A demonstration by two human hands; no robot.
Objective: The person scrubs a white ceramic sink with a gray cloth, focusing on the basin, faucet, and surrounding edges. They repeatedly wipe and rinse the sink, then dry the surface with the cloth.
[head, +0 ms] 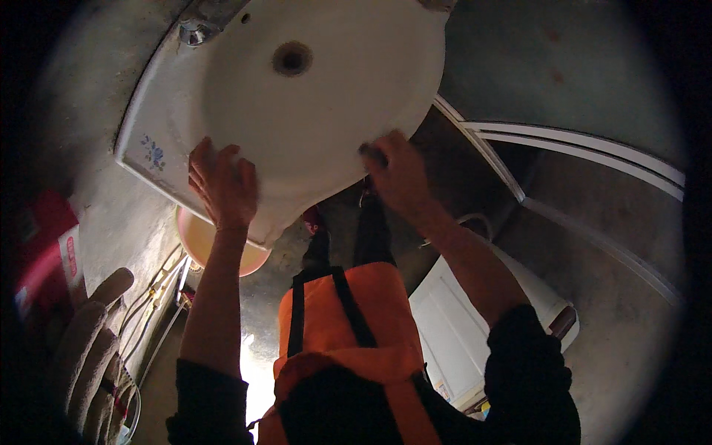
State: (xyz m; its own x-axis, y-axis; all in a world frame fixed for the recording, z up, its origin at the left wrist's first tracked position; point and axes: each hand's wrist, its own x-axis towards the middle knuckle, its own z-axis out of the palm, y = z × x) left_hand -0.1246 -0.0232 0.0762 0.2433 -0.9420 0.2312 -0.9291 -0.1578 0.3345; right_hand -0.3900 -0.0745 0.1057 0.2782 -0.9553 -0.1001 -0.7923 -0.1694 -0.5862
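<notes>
A white ceramic washbasin (pixel 317 128) lies before me, with a stained drain hole (pixel 292 58) and a chrome tap (pixel 196 32) at its upper left. My left hand (pixel 222 186) is at the basin's near left rim, fingers apart and slightly blurred, holding nothing that I can see. Whether its fingertips touch the ceramic, I cannot tell. At the basin's right rim my right hand (pixel 397 169) is closed around a small dark object (pixel 372 154), mostly covered by the fingers and too blurred to name. Blue printed flowers (pixel 153 153) decorate the left corner.
Below the basin's left side stands a pinkish-yellow bowl (pixel 194 242). White frame rails (pixel 578 142) cross the right side. A white panelled box or appliance (pixel 450 317) is at lower right. Towels (pixel 83 356), cables (pixel 153 295) and a red-and-white package (pixel 50 256) are at left.
</notes>
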